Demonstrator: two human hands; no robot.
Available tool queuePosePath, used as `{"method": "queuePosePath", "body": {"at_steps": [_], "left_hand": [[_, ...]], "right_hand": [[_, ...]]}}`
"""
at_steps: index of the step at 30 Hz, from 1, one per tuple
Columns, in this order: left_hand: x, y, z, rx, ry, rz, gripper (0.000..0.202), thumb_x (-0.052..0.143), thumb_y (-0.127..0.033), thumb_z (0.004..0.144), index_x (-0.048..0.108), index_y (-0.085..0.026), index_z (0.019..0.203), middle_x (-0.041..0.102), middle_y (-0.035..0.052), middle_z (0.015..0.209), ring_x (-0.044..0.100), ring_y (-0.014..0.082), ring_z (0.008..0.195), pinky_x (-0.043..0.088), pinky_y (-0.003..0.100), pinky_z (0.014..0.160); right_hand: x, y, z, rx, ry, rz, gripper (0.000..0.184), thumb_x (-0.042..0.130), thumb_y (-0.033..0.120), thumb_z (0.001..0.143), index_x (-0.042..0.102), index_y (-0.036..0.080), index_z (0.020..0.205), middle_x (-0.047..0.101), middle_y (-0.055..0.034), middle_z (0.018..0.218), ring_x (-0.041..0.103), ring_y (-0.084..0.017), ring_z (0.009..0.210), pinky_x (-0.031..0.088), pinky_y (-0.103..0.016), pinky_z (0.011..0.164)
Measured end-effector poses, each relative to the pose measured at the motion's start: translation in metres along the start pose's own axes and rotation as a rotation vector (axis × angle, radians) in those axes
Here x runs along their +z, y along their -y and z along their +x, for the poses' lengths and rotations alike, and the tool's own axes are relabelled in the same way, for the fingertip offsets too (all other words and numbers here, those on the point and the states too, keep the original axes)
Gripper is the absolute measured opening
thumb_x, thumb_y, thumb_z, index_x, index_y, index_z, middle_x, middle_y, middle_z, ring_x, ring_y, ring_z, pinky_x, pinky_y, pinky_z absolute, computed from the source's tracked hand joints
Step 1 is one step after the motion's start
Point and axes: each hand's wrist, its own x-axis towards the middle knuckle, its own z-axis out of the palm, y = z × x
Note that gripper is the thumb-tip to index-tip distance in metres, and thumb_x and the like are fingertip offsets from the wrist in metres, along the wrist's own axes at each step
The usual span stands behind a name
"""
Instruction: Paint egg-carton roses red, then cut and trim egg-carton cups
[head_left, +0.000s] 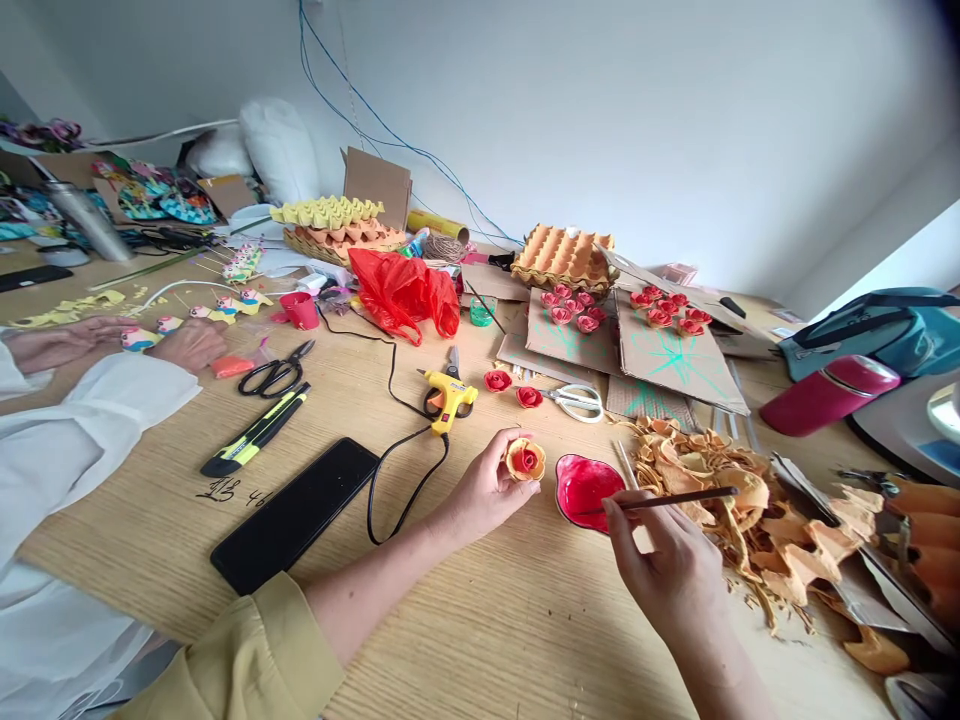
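My left hand (487, 485) holds a paper rose (527, 460) between thumb and fingers; its centre is red and its outer petals are bare orange-tan egg-carton pulp. In my right hand (667, 565) is a thin dark paintbrush (682, 497), gripped like a pen. The brush's tip reaches into a small dish of red paint (585, 488) on the table between my hands. Two finished-looking red roses, a nearer one (529, 397) and another (497, 381), lie just beyond, next to white-handled scissors (579, 402).
A yellow glue gun (450, 398) with its cord, a black phone (296, 512) and a yellow cutter knife (256, 430) lie left. Torn egg-carton scraps (750, 500) heap at right, near a red bottle (829, 395). Roses stand on cardboard (667, 350) behind. A co-worker's hands (187, 345) handle painted figures at left.
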Motion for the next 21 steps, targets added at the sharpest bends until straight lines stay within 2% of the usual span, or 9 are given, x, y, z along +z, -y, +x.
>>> {"method": "queuePosePath", "body": {"at_steps": [4, 7, 11, 21], "left_hand": [[-0.001, 0.005, 0.001, 0.048, -0.003, 0.045, 0.047, 0.071, -0.014, 0.077, 0.055, -0.019, 0.121, 0.065, 0.0035, 0.104, 0.066, 0.0164, 0.095, 0.055, 0.029, 0.089], [-0.001, 0.009, 0.001, 0.075, 0.005, 0.123, 0.046, 0.072, -0.017, 0.078, 0.056, -0.019, 0.120, 0.066, 0.0035, 0.104, 0.066, 0.0167, 0.094, 0.055, 0.029, 0.086], [0.001, 0.007, -0.003, 0.075, 0.006, 0.216, 0.045, 0.075, -0.020, 0.076, 0.056, -0.020, 0.116, 0.067, 0.0024, 0.101, 0.065, 0.0165, 0.090, 0.056, 0.027, 0.081], [0.003, 0.002, -0.006, 0.112, 0.004, 0.213, 0.046, 0.078, -0.025, 0.075, 0.056, -0.019, 0.114, 0.066, 0.0018, 0.097, 0.065, 0.0164, 0.088, 0.054, 0.026, 0.078]], "right_hand": [[-0.007, 0.005, -0.001, 0.024, -0.104, 0.026, 0.005, 0.062, 0.020, 0.098, 0.067, 0.021, 0.096, 0.071, -0.0012, 0.079, 0.067, -0.014, 0.065, 0.053, -0.026, 0.065], [-0.010, 0.009, -0.004, 0.027, -0.155, 0.119, 0.015, 0.061, 0.015, 0.096, 0.068, 0.022, 0.108, 0.073, -0.0045, 0.088, 0.070, -0.018, 0.073, 0.057, -0.030, 0.069], [-0.009, 0.017, -0.006, -0.049, -0.113, 0.219, 0.023, 0.060, 0.011, 0.094, 0.066, 0.022, 0.113, 0.074, -0.0062, 0.093, 0.073, -0.021, 0.083, 0.060, -0.035, 0.076], [-0.004, 0.025, -0.003, -0.107, -0.032, 0.253, 0.026, 0.060, 0.008, 0.094, 0.066, 0.020, 0.116, 0.073, -0.0057, 0.091, 0.071, -0.018, 0.082, 0.058, -0.032, 0.077]]}}
